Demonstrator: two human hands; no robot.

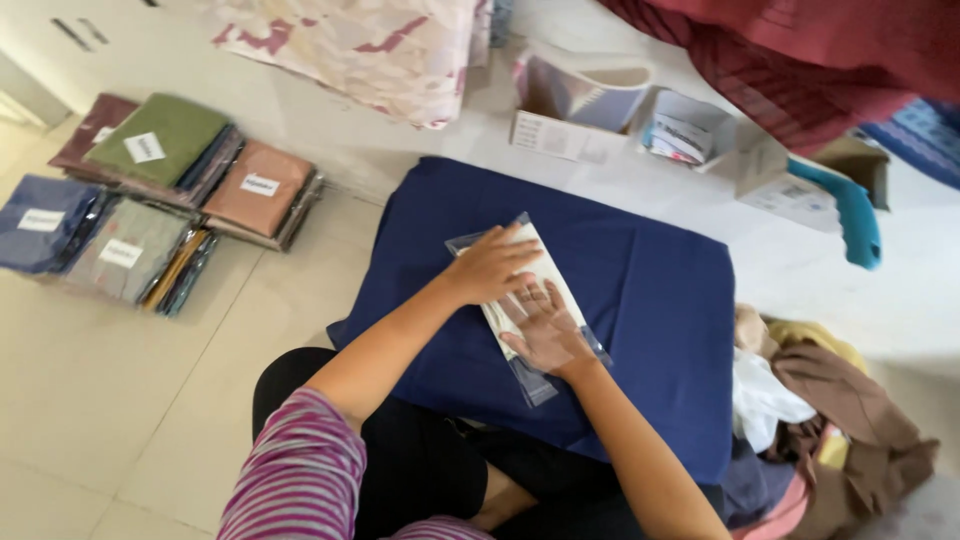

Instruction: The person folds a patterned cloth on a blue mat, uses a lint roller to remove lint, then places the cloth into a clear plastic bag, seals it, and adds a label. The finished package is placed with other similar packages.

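A clear, flat plastic packet holding pale folded cloth [520,300] lies on the dark blue fabric pad [650,290], long axis running diagonally from near the person's right to far left. The left hand [492,265] presses its far end, fingers loosely spread; the right hand [545,330] lies flat and splayed on its near end.

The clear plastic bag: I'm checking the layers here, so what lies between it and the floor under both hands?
The head view shows a folded navy blue cloth between the clear plastic bag and the tiled floor, under the left hand and right hand.

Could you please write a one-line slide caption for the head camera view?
Both hands, left and right, press a clear plastic bag flat on a navy cloth.
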